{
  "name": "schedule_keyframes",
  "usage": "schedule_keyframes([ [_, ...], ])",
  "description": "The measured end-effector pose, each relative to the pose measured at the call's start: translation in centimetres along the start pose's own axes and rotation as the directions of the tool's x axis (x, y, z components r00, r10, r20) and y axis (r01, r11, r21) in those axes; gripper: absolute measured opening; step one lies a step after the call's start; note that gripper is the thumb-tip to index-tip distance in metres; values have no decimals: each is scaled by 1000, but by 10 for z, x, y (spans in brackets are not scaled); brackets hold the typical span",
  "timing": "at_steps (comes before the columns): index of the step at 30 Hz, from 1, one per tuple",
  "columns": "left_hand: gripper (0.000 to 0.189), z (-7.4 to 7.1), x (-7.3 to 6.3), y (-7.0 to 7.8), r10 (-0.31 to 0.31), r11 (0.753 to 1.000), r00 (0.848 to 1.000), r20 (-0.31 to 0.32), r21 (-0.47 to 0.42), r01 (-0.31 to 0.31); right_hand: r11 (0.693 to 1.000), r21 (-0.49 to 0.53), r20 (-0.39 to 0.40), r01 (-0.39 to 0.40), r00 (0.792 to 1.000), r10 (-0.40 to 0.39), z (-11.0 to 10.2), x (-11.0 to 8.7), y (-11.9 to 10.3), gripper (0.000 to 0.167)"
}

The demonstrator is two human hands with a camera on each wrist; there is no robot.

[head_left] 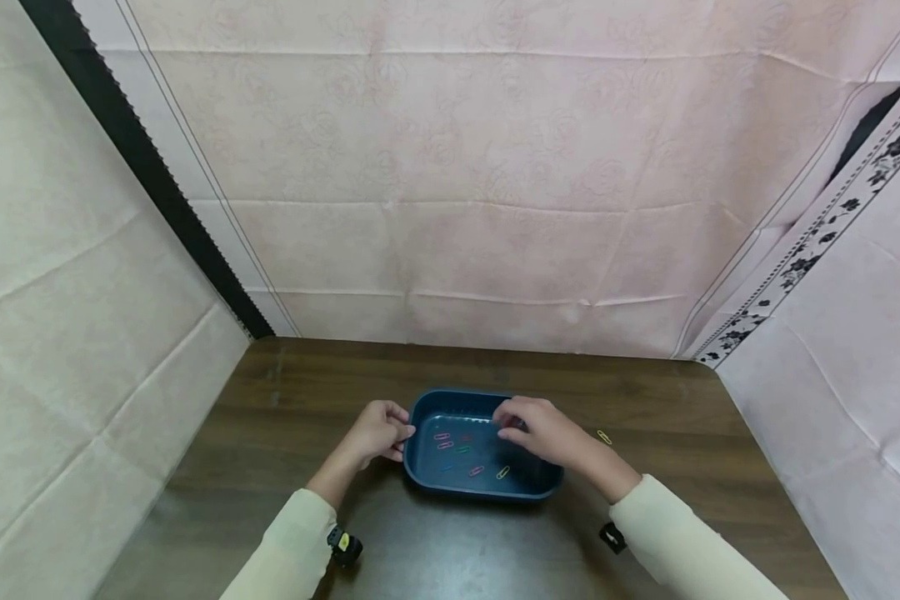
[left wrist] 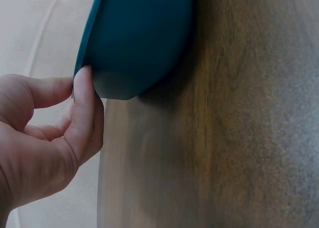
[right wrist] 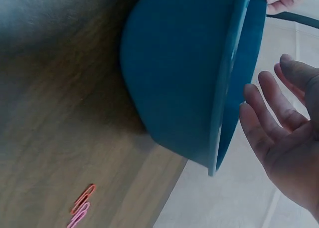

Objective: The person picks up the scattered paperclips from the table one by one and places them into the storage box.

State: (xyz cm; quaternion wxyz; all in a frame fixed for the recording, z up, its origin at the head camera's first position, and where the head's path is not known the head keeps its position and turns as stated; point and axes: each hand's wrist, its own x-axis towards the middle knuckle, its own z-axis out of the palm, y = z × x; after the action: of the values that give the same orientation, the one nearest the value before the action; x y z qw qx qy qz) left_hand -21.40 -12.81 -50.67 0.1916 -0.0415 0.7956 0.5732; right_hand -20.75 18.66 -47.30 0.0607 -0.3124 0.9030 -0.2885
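A dark blue plastic tray (head_left: 483,492) sits on the wooden table. Its left rim is pinched between the thumb and fingers of my left hand (head_left: 381,433), which the left wrist view shows up close. Over the tray's right side hangs my right hand (head_left: 536,427), its fingers loosely bent and apart, with nothing visible between them. Several paper clips lie scattered on the tray floor, among them a yellow paper clip (head_left: 502,472), a green paper clip (head_left: 462,449) and a pink paper clip (head_left: 476,471).
Outside the tray, a yellow paper clip (head_left: 604,437) lies beside my right forearm. The right wrist view shows an orange paper clip (right wrist: 82,198) and a pink paper clip (right wrist: 78,216) on the table (right wrist: 45,138). Pale cloth (head_left: 450,167) hangs behind and at both sides.
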Motion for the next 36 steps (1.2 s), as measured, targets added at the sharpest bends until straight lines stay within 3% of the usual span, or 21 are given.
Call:
schedule_keyframes([
  [10,18,1,-1,1,3,1000,1000,-4,-1,-3,993,102,-100,-61,992,71,-14,-30,6,30],
  [22,19,0,-1,1,3,1000,1000,-1,-1,-3,963,227,-188,-143,964,187,-31,-59,23,36],
  [36,21,0,-2,3,-2,1000,1000,0,7,2,963,138,-239,-231,936,259,-49,-87,60,36],
])
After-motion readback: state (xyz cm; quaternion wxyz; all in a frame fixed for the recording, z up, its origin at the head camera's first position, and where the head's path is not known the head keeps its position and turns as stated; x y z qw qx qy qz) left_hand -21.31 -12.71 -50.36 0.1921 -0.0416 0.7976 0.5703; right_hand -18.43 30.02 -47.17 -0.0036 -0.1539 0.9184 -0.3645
